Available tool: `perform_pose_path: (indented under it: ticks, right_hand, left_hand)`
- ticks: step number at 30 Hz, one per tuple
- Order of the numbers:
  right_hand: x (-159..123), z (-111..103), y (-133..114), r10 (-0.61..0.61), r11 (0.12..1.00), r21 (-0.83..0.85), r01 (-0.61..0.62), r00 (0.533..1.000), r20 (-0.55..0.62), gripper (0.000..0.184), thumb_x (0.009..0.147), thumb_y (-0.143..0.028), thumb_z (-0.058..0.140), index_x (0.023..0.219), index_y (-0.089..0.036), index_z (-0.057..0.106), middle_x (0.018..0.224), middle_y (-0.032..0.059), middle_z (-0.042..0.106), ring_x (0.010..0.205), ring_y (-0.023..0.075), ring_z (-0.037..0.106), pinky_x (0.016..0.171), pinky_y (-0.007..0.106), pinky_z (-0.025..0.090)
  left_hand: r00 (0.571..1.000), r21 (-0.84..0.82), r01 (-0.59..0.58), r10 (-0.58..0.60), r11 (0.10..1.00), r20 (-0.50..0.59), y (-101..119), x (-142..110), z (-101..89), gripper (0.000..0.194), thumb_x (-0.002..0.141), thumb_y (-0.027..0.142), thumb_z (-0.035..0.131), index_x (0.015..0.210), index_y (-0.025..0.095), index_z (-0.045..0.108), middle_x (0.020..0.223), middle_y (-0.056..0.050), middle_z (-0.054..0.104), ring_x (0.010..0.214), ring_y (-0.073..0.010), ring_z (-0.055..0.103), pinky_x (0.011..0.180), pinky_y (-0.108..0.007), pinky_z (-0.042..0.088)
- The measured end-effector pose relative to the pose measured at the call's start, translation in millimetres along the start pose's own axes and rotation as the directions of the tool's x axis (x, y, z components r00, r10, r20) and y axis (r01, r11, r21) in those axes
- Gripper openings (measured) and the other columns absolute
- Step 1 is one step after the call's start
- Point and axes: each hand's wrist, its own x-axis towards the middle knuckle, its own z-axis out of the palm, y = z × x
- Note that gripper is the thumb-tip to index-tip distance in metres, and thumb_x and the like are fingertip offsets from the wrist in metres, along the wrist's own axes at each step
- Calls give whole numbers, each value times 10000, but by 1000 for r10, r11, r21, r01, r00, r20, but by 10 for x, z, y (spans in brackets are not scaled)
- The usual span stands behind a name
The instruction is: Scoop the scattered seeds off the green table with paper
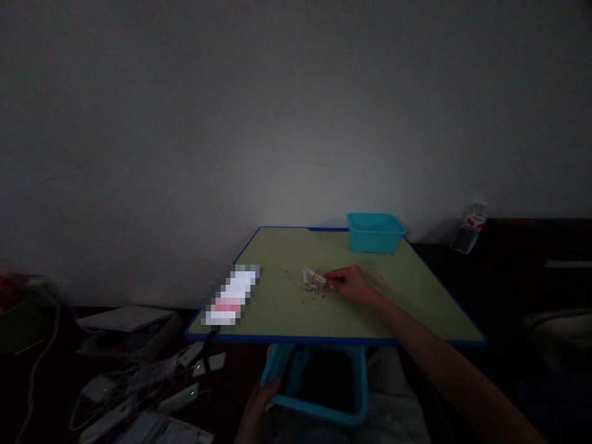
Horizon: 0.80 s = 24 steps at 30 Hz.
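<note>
We have the white scrap (311, 277) near the middle of the table (277, 250), with small dark bits (313, 298) strewn about it, mostly at six o'clock. Our right hand (355, 285) reaches in from its three o'clock, fingertips drawn close together at its edge; we cannot tell whether they pinch it. Our left hand (259, 401) is clamped on the near tub (319, 414) at its nine o'clock, thumb over the rim, below the table's six o'clock edge.

The scrap looks light, thin and easily crumpled, so we'd take a loose edge between thumb and finger. The bits are probably hard and apt to roll, best picked singly. The tub seems light, stiff plastic, best held by its rim.

Pale grains (377, 277) lie beyond our right hand at two to three o'clock, too faint to count. The far tub (375, 237) sits at one o'clock, its floor hidden; a blurred-out phone (234, 296) lies at nine. Shadow hides the near tub's inside, and our left fingers are out of sight
</note>
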Motion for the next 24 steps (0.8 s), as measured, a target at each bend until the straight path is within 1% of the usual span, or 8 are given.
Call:
perform_pose_path:
  ticks: [2,5,7,9,11,14,19,24]
  right_hand:
    - [2,4,8,-1,1000,10,1,1000,5,269,813,-210,554,1013,-238,733,915,0,742,774,187,671,721,268,490]
    - [12,8,29,-5,1000,25,5,1000,-7,260,818,-225,556,1007,-237,734,925,1,741,775,185,672,731,271,495]
    - [21,13,42,-5,1000,24,6,1000,-28,255,822,-239,560,1009,-231,733,930,5,740,773,185,671,729,272,497]
    - [26,20,48,-1,1000,7,1,999,-33,255,822,-247,565,1016,-230,731,938,5,739,781,187,669,729,273,496]
    - [24,24,43,4,1000,-7,-4,1000,-22,260,826,-245,562,1026,-235,727,944,2,738,788,186,667,729,271,495]
    - [13,22,24,-2,1000,-7,2,1000,1,269,834,-234,548,1039,-243,722,944,-2,738,782,180,667,726,269,493]
    - [8,18,18,24,999,30,-24,999,22,274,822,-223,552,1035,-243,724,939,0,739,796,189,670,748,284,499]
    - [16,41,36,20,998,61,-23,999,41,275,819,-235,554,1036,-230,724,936,12,740,801,197,673,758,295,504]
  left_hand:
    - [1000,10,-7,7,1000,-3,8,21,-12,438,532,273,740,960,191,696,876,-119,768,1176,-422,523,915,-521,461]
    - [1000,9,-13,13,1000,2,4,-7,-21,293,569,286,726,845,192,705,778,-100,764,1143,-416,552,937,-530,444]
    - [1000,6,-8,8,1000,7,-3,-40,-15,265,596,309,714,835,194,706,750,-95,759,1111,-417,575,926,-553,445]
    - [1000,1,-7,7,1000,12,-8,-61,-5,279,604,316,710,857,197,708,783,-98,763,1111,-414,576,917,-558,452]
    - [1000,-4,-17,17,1000,12,-11,-63,3,291,589,308,721,856,192,711,837,-106,767,1137,-406,561,929,-529,455]
    - [1000,-1,-25,25,1000,10,-16,-44,-2,319,552,312,744,837,172,714,845,-130,767,1178,-413,527,937,-497,457]
    - [1000,20,-18,18,1000,5,-25,-25,-43,434,545,343,734,959,218,703,898,-120,769,1213,-411,498,906,-519,472]
    - [1000,32,-6,6,999,22,-34,-41,-37,495,565,351,722,1039,215,687,914,-119,767,1152,-418,549,889,-527,478]
